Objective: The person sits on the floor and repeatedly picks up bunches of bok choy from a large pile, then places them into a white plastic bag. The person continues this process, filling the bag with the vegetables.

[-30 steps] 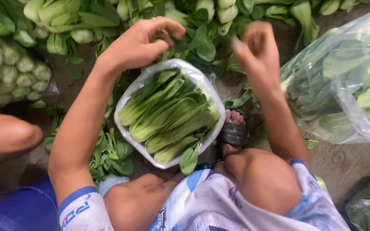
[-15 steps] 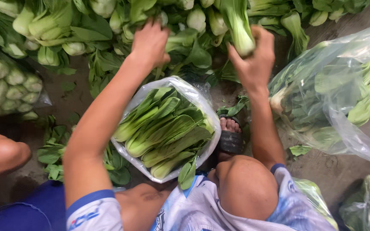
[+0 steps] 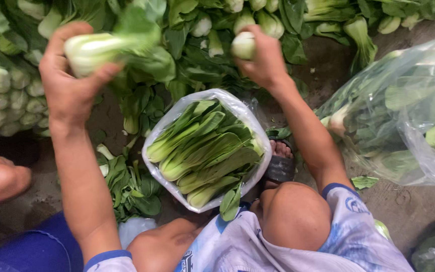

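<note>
1. While I crouch over the heap, my left hand (image 3: 69, 83) is raised at upper left with a bok choy head (image 3: 109, 48) in it; its pale stalk end lies across my palm, the thumb (image 3: 101, 74) pressed under it and the other fingers curled over the top, the green leaves sticking out to the right.
2. My right hand (image 3: 263, 58) is up at centre top, fingers closed round a second bok choy (image 3: 243, 45); only its rounded white base shows, past the thumb side of my fist.
3. Open clear plastic bag (image 3: 237, 108), between my forearms and below both hands: packed with bok choy laid side by side, stalks toward upper left, leaf tips toward my knee.
4. Loose pile of bok choy (image 3: 212, 30), along the top edge, just behind both hands.
5. Large clear bag of greens (image 3: 414, 116), on the ground to the right, apart from my right forearm.
6. Scattered trimmed leaves (image 3: 132, 186), on the ground left of the open bag, beside my left forearm.
7. My sandalled foot (image 3: 280, 163), touching the open bag's right side.
</note>
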